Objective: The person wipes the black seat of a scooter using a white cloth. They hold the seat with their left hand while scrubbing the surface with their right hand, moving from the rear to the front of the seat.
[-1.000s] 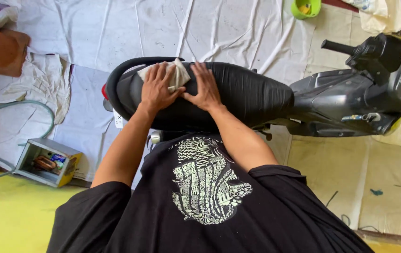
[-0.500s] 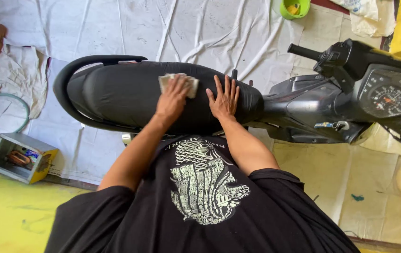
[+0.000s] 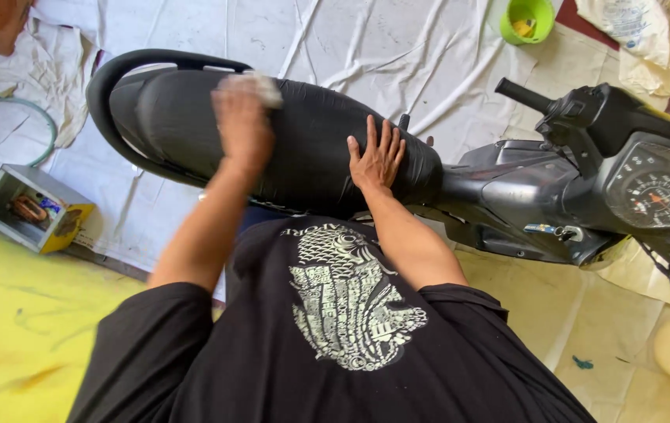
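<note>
A black scooter lies across the view, its long black seat (image 3: 303,149) in front of me. My left hand (image 3: 242,121) presses a pale folded cloth (image 3: 260,84) onto the seat's middle; the hand is blurred. My right hand (image 3: 378,154) rests flat on the front of the seat with fingers spread, holding nothing. A black grab rail (image 3: 108,86) loops around the seat's rear end at the left. The handlebar grip (image 3: 524,95) and round speedometer (image 3: 658,190) are at the right.
White sheets (image 3: 366,47) cover the floor under the scooter. A small open metal box (image 3: 28,207) sits at the left beside a green hose (image 3: 33,106). A green bowl (image 3: 528,19) stands at the top. Yellow floor (image 3: 29,337) lies at lower left.
My left hand has slid the cloth leftward along the seat, toward its rear. My right hand stays flat near the seat's front. The view has shifted slightly.
</note>
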